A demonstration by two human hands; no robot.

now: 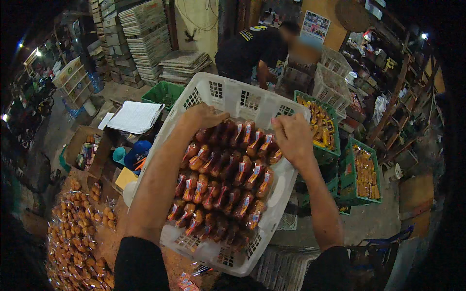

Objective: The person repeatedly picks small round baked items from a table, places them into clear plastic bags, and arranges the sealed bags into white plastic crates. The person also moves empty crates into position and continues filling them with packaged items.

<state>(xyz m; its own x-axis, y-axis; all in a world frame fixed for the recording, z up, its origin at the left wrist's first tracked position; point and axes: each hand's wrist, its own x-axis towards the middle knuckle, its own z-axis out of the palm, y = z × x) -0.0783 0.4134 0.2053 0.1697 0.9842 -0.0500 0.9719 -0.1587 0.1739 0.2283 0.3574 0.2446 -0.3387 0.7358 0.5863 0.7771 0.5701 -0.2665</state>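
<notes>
A white plastic crate [289, 182] stands tilted in view before me, with rows of brown baked goods in clear, labelled wrappers [222, 171] in it. My left hand [204, 115] reaches over the crate's left side to the far end of the rows, its fingers bent near the packs. At the far right corner, my right hand [294, 136] is just above the end of the rows, its fingers curled; whether either hand grips a pack cannot be told.
Many wrapped baked goods [72, 232] lie on a brown surface at the lower left. Green crates [378, 182] of yellow packs stand at the right. A cardboard box [103, 152] and papers [134, 117] are at the left. A co-worker [251, 51] bends beyond the crate.
</notes>
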